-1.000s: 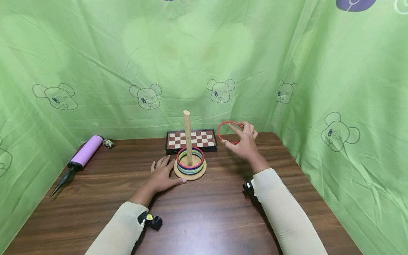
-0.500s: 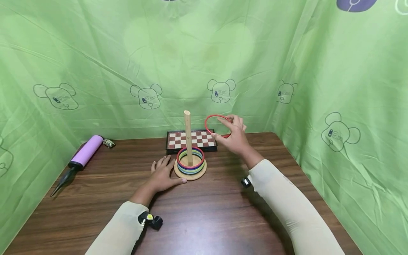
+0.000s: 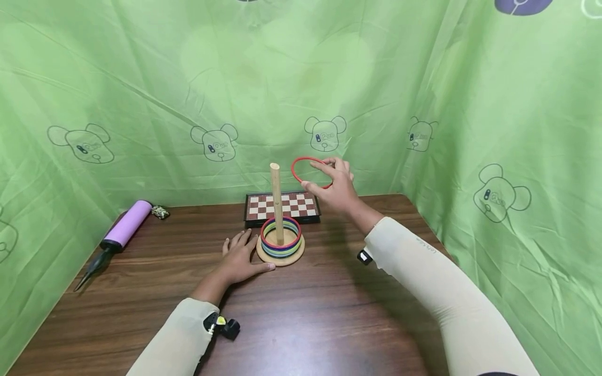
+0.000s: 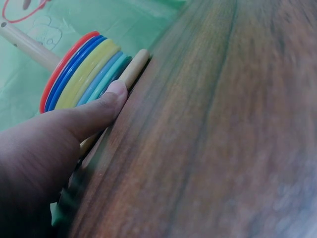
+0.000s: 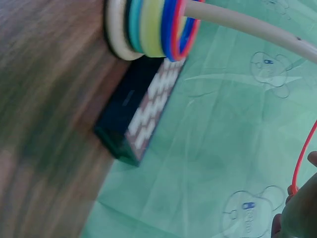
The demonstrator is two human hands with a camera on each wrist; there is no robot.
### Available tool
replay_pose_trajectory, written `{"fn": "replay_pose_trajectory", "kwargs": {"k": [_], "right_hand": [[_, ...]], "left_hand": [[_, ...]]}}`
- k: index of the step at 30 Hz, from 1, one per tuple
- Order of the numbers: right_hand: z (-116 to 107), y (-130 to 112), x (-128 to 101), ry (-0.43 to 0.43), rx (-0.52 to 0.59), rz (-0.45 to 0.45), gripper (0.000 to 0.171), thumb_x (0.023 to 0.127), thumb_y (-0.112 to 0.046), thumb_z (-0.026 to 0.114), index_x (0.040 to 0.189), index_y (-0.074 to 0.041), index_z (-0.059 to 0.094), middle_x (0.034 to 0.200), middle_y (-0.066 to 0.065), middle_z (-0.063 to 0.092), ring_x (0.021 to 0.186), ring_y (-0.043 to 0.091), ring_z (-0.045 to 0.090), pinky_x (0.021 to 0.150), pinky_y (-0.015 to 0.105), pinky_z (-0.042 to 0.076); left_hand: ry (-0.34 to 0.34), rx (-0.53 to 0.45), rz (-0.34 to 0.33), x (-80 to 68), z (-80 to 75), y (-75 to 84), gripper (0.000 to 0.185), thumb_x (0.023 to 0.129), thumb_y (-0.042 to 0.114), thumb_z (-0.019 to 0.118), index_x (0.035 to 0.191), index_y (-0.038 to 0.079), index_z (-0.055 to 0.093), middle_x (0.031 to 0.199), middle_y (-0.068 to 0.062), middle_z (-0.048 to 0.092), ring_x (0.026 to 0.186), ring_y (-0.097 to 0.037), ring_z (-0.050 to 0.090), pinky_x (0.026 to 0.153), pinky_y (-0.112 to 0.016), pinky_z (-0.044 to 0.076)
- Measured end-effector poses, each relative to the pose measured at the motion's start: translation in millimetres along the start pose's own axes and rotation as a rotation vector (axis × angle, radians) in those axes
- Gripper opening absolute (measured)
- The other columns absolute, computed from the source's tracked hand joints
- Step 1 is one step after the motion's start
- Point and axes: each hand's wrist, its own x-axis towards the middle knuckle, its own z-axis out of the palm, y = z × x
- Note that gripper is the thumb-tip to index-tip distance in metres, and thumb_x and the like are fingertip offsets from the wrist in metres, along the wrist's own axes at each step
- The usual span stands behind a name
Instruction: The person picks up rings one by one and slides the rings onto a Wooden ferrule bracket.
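Observation:
In the head view, my right hand (image 3: 336, 185) pinches a thin red ring (image 3: 296, 172) between thumb and fingers, raised to the right of a wooden peg (image 3: 276, 193). The ring tilts level with the peg's top. At the peg's foot a stack of coloured rings (image 3: 280, 245), red uppermost with blue, yellow and teal below, sits on a round wooden base (image 3: 289, 261). My left hand (image 3: 240, 261) rests on the table at the base's left, fingers spread and thumb along its front edge. The left wrist view shows the thumb (image 4: 106, 104) right at the base's rim.
A folding chessboard (image 3: 301, 206) lies behind the peg, near the green curtain (image 3: 263, 78). On the left are a purple hand pump (image 3: 129, 224) with a black nozzle and a small patterned item (image 3: 160, 211). The wooden table (image 3: 301, 318) extends in front.
My right hand has carried the red ring up and leftward, from over the table's right rear to beside the peg's top. The left hand and the ring stack have stayed in place.

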Motion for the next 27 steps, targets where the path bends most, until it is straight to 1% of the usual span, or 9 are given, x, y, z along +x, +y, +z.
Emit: {"fn": "replay_pose_trajectory", "kwargs": {"k": [4,7,11,14,18,27], "right_hand": [[-5.5,-17.0,7.8,-0.015,0.016,-0.015,0.061,0.093,-0.045,0.084,0.148,-0.021,0.071,0.153,0.012,0.050,0.150,0.032,0.031,0.121,0.067,0.021],[-7.6,-29.7,13.0,-0.020,0.024,-0.032,0.062,0.093,-0.045,0.084,0.149,-0.022,0.070,0.153,0.011,0.049,0.151,0.030,0.031,0.121,0.065,0.021],[-5.7,-42.8,15.6,-0.013,0.044,-0.060,0.061,0.092,-0.044,0.085,0.148,-0.022,0.071,0.152,0.010,0.050,0.148,0.028,0.033,0.121,0.064,0.022],[-0.4,-49.7,15.4,-0.011,0.065,-0.083,0.062,0.091,-0.043,0.085,0.148,-0.021,0.071,0.153,0.010,0.050,0.150,0.029,0.032,0.123,0.066,0.020],[9.4,-55.2,14.1,-0.016,0.086,-0.102,0.062,0.092,-0.041,0.086,0.148,-0.020,0.070,0.153,0.009,0.049,0.151,0.030,0.030,0.123,0.068,0.017],[30.3,-55.0,6.1,-0.048,0.060,-0.113,0.064,0.091,-0.044,0.086,0.149,-0.020,0.069,0.151,0.010,0.048,0.143,0.031,0.034,0.119,0.066,0.023]], "left_hand": [[-0.002,-0.007,-0.002,-1.1,0.0,-0.2,0.116,0.084,0.081,0.076,0.168,0.008,0.044,0.179,-0.026,0.027,0.167,-0.051,0.020,0.128,-0.082,0.007],[0.001,-0.006,-0.005,-1.1,0.4,-0.7,0.116,0.083,0.082,0.077,0.168,0.009,0.045,0.179,-0.026,0.027,0.167,-0.050,0.020,0.128,-0.082,0.007],[0.004,0.000,-0.003,0.0,1.0,-1.3,0.116,0.083,0.082,0.076,0.168,0.009,0.044,0.179,-0.026,0.027,0.167,-0.050,0.021,0.128,-0.082,0.008],[0.006,0.003,-0.002,-0.3,0.4,-1.1,0.115,0.083,0.081,0.077,0.167,0.009,0.045,0.179,-0.026,0.028,0.167,-0.050,0.021,0.128,-0.081,0.008],[0.003,0.008,0.000,-0.5,-0.2,-0.8,0.114,0.084,0.081,0.076,0.167,0.009,0.046,0.178,-0.026,0.028,0.166,-0.051,0.021,0.128,-0.082,0.009],[0.009,0.006,0.011,1.2,1.0,-1.5,0.115,0.084,0.083,0.075,0.167,0.009,0.045,0.178,-0.027,0.029,0.166,-0.052,0.022,0.126,-0.084,0.010]]}}
